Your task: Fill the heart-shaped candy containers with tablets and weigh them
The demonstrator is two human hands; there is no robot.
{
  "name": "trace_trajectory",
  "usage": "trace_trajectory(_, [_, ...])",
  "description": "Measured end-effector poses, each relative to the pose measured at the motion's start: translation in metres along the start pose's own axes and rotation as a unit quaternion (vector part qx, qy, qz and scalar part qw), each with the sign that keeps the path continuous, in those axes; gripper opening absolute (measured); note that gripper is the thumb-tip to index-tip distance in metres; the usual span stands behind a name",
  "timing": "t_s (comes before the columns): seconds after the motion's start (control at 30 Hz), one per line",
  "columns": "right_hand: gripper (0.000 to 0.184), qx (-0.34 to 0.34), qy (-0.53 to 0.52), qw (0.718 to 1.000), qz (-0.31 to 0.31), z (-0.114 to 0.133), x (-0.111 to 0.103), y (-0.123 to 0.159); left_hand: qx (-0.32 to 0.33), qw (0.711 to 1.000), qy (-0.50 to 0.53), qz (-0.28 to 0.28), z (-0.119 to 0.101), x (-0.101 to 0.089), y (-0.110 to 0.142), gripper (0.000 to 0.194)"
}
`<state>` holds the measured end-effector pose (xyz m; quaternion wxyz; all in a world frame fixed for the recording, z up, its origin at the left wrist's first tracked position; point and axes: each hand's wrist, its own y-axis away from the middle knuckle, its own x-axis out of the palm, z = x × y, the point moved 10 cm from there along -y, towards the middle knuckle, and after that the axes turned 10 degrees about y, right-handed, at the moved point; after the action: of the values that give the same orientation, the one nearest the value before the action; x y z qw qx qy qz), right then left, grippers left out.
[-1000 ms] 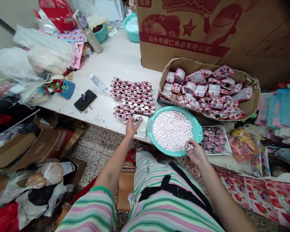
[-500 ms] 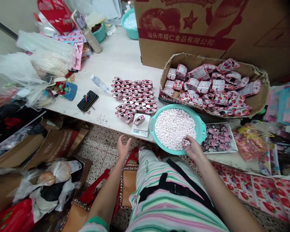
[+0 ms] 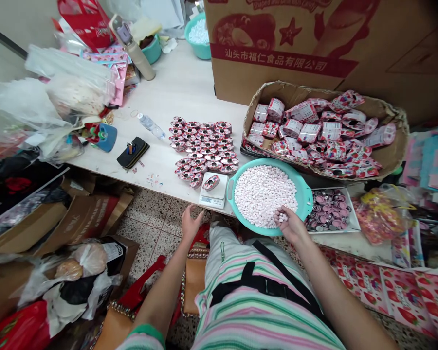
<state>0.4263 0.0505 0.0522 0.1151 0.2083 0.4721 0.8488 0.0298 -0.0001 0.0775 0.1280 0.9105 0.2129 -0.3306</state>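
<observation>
Pale pink candies (image 3: 264,196), heaped, inside teal basin (image 3: 308,204)

Glossy plastic and foil beside rough cardboard

The teal basin (image 3: 308,204) is smooth, shiny plastic, and its candies (image 3: 264,197) look matt and chalky. The packets (image 3: 302,113) are crinkled, glossy foil, lying in a ragged cardboard tray (image 3: 257,116). The counter (image 3: 178,82) is smooth, pale laminate, the scale (image 3: 209,201) white plastic, and the floor (image 3: 146,214) speckled terrazzo.
</observation>
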Motion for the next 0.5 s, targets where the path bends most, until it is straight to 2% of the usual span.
trace_trajectory(0.1, [0.007, 0.008, -0.020, 1.000, -0.013, -0.002, 0.000, 0.004, 0.063, 0.997, -0.033, 0.022, -0.031, 0.019, -0.022, 0.044])
trace_trajectory(0.23, [0.005, 0.004, -0.044, 0.999, 0.011, 0.003, 0.010, 0.008, 0.110, 0.992, -0.067, 0.009, -0.061, 0.041, -0.058, 0.058])
trace_trajectory(0.33, [0.004, -0.009, -0.058, 0.998, 0.033, 0.009, 0.020, 0.013, 0.114, 0.990, -0.088, -0.002, -0.067, 0.052, -0.083, 0.061])
trace_trajectory(0.43, [0.003, -0.012, -0.065, 0.997, 0.047, 0.013, 0.029, 0.018, 0.100, 0.991, -0.089, 0.017, -0.064, 0.061, -0.099, 0.043])
trace_trajectory(0.5, [0.005, -0.010, -0.071, 0.996, 0.055, 0.016, 0.034, 0.022, 0.103, 0.992, -0.071, 0.030, -0.067, 0.062, -0.101, 0.032])
